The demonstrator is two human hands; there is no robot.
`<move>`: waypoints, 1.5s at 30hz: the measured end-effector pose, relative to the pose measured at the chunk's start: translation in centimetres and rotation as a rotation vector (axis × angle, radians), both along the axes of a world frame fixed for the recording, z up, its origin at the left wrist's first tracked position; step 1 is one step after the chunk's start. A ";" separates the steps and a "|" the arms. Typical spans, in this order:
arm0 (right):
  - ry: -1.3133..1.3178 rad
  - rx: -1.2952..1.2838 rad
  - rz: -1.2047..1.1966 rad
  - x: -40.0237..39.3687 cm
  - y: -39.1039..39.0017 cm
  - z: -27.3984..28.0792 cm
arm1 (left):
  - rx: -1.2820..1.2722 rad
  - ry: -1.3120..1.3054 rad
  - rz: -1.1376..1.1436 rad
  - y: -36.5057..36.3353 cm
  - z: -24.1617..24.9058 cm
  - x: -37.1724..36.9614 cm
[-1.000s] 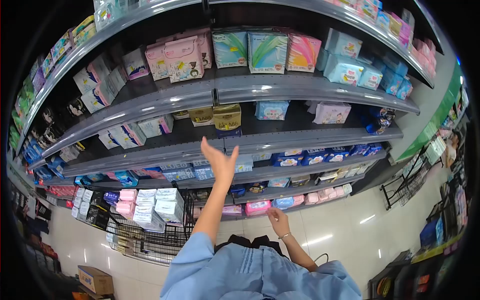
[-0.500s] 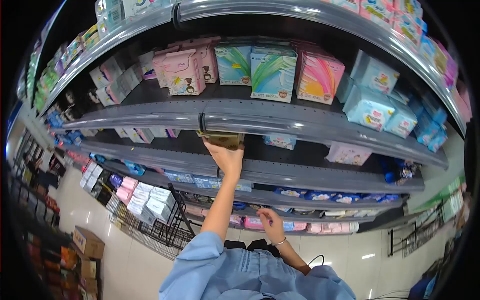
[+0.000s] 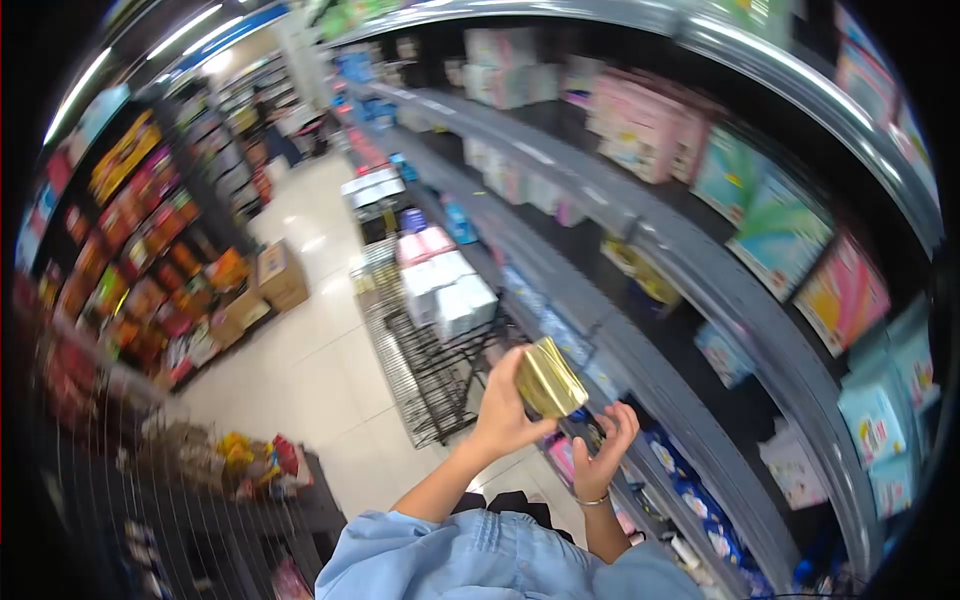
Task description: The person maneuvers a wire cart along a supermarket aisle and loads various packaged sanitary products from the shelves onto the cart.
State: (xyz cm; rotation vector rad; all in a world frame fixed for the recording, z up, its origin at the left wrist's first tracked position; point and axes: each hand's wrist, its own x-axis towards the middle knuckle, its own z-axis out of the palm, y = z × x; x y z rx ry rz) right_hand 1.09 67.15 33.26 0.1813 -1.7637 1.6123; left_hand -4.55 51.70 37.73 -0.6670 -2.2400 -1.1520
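My left hand (image 3: 503, 405) is wrapped round the side of a shiny gold package (image 3: 551, 380), held out in front of the body. Just to the right and slightly lower, my right hand (image 3: 605, 452) has its fingers apart and holds nothing; a bracelet circles that wrist. A small gap separates it from the package. Behind both hands runs a grey shelf (image 3: 690, 265). More yellow-gold packages (image 3: 642, 275) lie on the shelf level beyond.
White and pink packs (image 3: 445, 285) sit on a black wire cart (image 3: 425, 375) beside the shelving. Pink boxes (image 3: 640, 125) and green-blue boxes (image 3: 780, 235) stand on the upper shelf. Cardboard boxes (image 3: 282, 277) rest on the floor at left. A person (image 3: 278, 130) is far down the aisle.
The view has swung left toward the aisle. My left hand has come out of the shelf with the gold package. My right hand has risen beside it and its fingers have spread.
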 end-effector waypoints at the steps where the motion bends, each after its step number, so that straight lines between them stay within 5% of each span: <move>1: -0.035 0.068 0.090 -0.4 -1.1 0.4 | 0.000 0.018 0.022 -1.9 -0.3 0.9; 10: -0.428 0.247 0.871 1.0 -22.3 -1.5 | -0.151 -0.068 0.350 -23.1 -5.8 11.7; 21: -0.505 0.431 1.033 3.7 -45.2 -4.6 | -0.153 -0.345 0.604 -44.0 -8.6 20.3; 26: -0.685 0.419 0.972 0.4 -47.8 -5.4 | -0.139 -0.419 0.586 -48.8 -10.2 17.5; 33: -0.886 0.044 1.053 -9.0 -53.2 -11.6 | -0.176 -0.533 0.544 -54.9 -11.7 8.3; 40: -0.867 0.173 1.117 -19.1 -61.2 -10.6 | -0.077 -0.626 0.559 -62.5 -10.7 -1.0; 41: -0.692 0.352 1.057 -20.5 -62.0 -10.4 | -0.084 -0.603 0.555 -63.3 -11.0 -2.2; 45: -0.841 0.580 1.060 -25.5 -63.8 -8.9 | -0.079 -0.582 0.499 -65.4 -12.4 -7.1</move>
